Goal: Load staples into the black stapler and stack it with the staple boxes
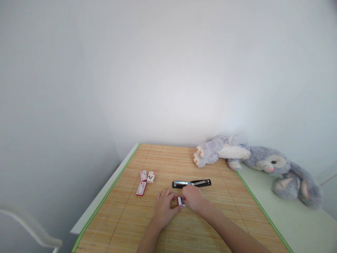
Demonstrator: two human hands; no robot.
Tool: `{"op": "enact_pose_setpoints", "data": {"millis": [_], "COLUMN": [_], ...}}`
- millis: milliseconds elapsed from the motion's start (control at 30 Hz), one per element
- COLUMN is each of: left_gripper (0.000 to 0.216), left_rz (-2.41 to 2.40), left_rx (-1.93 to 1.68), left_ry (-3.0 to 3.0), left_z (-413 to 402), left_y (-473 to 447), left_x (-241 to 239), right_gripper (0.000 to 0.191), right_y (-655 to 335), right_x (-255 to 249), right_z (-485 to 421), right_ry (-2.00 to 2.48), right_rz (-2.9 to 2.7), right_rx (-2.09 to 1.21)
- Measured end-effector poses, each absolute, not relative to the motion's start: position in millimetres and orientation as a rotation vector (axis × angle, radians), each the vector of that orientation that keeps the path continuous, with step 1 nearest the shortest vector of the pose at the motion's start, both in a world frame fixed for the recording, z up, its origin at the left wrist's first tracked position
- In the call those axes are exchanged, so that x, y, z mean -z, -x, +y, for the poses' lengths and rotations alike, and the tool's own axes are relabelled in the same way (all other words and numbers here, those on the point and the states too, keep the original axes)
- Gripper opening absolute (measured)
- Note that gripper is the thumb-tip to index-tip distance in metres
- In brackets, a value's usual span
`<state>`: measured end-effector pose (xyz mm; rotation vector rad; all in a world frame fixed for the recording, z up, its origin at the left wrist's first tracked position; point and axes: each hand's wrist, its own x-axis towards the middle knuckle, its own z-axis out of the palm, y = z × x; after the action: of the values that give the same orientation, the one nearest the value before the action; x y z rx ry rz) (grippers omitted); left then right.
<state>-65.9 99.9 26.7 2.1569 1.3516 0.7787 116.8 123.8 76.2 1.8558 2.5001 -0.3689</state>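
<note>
A small red-and-white staple box [179,201] rests low over the mat between my hands, with a dark grey patch showing at its right side. My left hand [165,206] steadies it between thumb and fingers. Curled fingers of my right hand [193,197] press at the box's right side; whatever they pinch is hidden. Just beyond the right hand lies a black stapler [206,182], opened out flat with its metal parts showing. Further left are two flat red-and-white boxes [141,188] and a white box with a dark picture [151,177].
A bamboo mat [126,218] with green edging covers much of the white table [297,218]. A grey plush rabbit [234,151] lies along the back right, against the wall. At lower left a pale curved bar [34,228] stands beside the table.
</note>
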Motion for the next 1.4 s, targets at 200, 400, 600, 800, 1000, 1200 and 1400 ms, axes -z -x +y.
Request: {"op": "enact_pose_setpoints", "data": {"millis": [200,400,600,800,1000,1200,1400], "left_gripper": [0.031,0.028,0.031,0.039,0.030,0.040,0.032], "left_rz": [1.355,1.355,1.342,1.320,1.274,1.243,1.460], "left_rx": [-0.770,-0.798,-0.817,-0.815,-0.774,-0.797,-0.958], "left_ry": [-2.149,-2.127,-2.098,-2.087,-2.096,-2.092,-2.004], "left_z": [98.7,99.7,100.5,97.9,99.3,100.8,120.3], "left_y": [66.4,66.5,65.3,67.1,59.6,54.9,57.5], "left_x": [-28.5,-26.9,-27.9,-30.3,-34.9,-29.4,-21.9], "right_gripper": [0.005,0.014,0.020,0.024,0.021,0.021,0.036], "right_y": [-125.9,-164.5,-188.3,-199.9,-192.0,-184.4,-177.5], "right_x": [-77.0,-65.9,-48.2,-50.8,-54.6,-56.9,-63.4], "right_z": [127.2,125.4,106.1,91.9,89.7,90.5,97.0], "right_ry": [-1.840,-1.965,-2.099,-2.197,-2.052,-2.036,-2.069], "right_rz": [2.692,2.773,2.763,2.755,2.761,2.737,2.753], "right_rx": [0.578,0.862,1.064,1.010,0.985,0.907,0.748]}}
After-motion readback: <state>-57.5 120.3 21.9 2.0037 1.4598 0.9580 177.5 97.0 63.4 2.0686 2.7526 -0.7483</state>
